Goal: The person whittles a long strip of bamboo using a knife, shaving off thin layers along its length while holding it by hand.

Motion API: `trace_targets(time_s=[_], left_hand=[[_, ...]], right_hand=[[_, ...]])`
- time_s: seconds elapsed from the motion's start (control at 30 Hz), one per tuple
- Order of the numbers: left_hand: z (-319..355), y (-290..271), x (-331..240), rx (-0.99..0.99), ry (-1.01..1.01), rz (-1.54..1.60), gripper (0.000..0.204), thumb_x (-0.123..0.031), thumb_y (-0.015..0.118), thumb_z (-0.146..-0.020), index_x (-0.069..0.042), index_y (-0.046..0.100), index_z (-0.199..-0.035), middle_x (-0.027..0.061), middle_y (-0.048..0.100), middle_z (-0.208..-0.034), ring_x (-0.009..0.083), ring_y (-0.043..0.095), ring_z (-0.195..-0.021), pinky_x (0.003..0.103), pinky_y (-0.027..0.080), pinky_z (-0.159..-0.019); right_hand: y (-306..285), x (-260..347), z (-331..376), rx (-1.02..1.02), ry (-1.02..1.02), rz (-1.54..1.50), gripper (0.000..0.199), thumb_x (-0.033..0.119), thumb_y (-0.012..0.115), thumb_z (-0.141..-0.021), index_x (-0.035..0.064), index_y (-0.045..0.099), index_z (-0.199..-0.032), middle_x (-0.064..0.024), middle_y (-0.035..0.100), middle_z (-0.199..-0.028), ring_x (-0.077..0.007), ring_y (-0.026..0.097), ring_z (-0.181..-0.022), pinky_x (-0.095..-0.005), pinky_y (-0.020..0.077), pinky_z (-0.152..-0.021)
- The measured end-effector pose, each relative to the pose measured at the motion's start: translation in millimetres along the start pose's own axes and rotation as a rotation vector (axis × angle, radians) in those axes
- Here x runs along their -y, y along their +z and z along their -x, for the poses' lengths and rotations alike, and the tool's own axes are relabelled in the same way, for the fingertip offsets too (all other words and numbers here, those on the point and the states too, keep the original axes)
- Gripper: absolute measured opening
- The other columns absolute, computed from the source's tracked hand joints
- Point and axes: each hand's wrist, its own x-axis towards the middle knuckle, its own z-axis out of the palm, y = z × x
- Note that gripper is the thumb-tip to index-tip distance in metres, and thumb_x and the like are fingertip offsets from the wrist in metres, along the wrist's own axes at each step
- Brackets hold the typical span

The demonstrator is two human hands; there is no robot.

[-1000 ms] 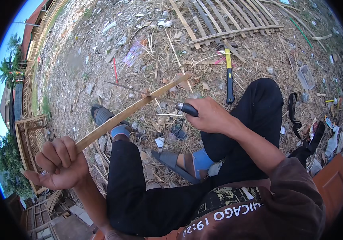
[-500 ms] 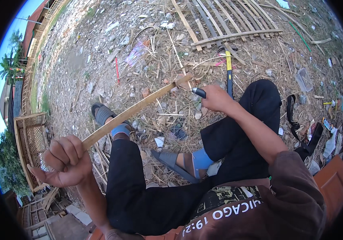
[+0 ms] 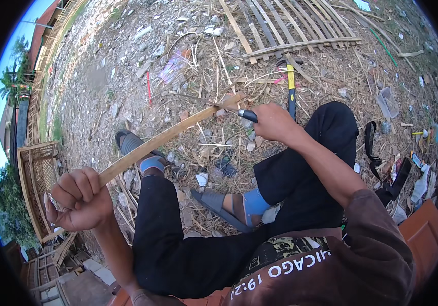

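My left hand (image 3: pixel 80 198) is closed around the near end of a long flat bamboo slat (image 3: pixel 160 142), which slants up and away to the right. In my right hand (image 3: pixel 275 122) is the dark handle of a knife (image 3: pixel 248 116). Its blade meets the slat close to the far end, and a thin dark length shows beyond the slat on the left. Whether the edge has bitten into the bamboo, I cannot tell. Past my right hand, a hammer (image 3: pixel 291 89) with a yellow and black handle lies on the ground beside my right knee.
A bamboo slat panel (image 3: pixel 303 47) lies ahead on the ground. Straw, stones and litter surround my sandalled feet. A black strap (image 3: pixel 371 145) and a clear plastic container (image 3: pixel 387 102) lie to the right. At the left stands a wooden lattice frame (image 3: pixel 38 153).
My left hand has drawn the slat slightly back and to the left. My right hand has shifted a little left, and the knife blade has swung so that it reaches out past the slat.
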Motion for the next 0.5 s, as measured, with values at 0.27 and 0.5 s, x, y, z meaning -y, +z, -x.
trace_targets(time_s=[0.27, 0.5], left_hand=[[-1, -5, 6, -0.077, 0.034, 0.04, 0.047, -0.035, 0.046, -0.09, -0.015, 0.033, -0.05, -0.0031, 0.027, -0.044, 0.0064, 0.024, -0.033, 0.023, 0.022, -0.036], [-1, -9, 3, -0.098, 0.051, 0.023, 0.047, -0.038, 0.048, -0.088, -0.015, 0.033, -0.05, -0.0025, 0.028, -0.044, 0.0073, 0.024, -0.033, 0.024, 0.022, -0.037]], right_hand=[[-6, -33, -12, 0.099, 0.07, -0.066, 0.015, 0.01, 0.059, -0.072, 0.0014, 0.064, -0.084, -0.0223, 0.065, -0.077, -0.0403, 0.065, -0.076, -0.0499, 0.051, -0.07], [-35, 3, 8, 0.129, -0.098, -0.162, 0.013, 0.011, 0.059, -0.073, 0.0001, 0.062, -0.08, -0.0193, 0.061, -0.072, -0.0375, 0.063, -0.075, -0.0468, 0.0496, -0.072]])
